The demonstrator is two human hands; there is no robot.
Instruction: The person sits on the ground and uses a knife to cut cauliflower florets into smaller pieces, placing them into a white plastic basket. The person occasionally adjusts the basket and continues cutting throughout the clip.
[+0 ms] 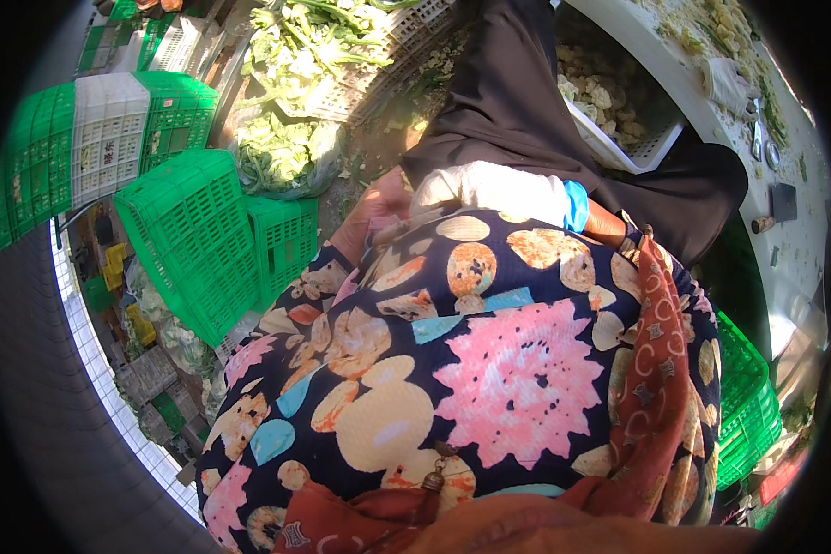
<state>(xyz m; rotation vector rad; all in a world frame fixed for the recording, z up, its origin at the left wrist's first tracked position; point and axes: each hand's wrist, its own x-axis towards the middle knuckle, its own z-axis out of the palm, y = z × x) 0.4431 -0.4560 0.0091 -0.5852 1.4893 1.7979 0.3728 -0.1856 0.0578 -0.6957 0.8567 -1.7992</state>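
Observation:
My left hand point(377, 206) is bare, with its fingers curled, at my left side beside the hem of my patterned shirt point(471, 277). My right hand point(450, 187) wears a white glove with a blue cuff and reaches across my lap until it meets the left one. The shirt and the glove hide the fingers, so what they grip cannot be told. Just beyond my left hand stands a clear plastic bag of green leaves point(287, 152). Past my right leg, a white basket point(620, 156) contains cauliflower florets point(599, 97).
Green plastic crates point(194, 235) are stacked to my left. A crate of cauliflower leaves and stalks point(311, 55) lies ahead. On the right-hand table point(727, 159) are a white glove point(727, 86), scissors point(757, 131), a dark block point(783, 201) and trimmings. More green crates point(748, 401) stand behind on the right.

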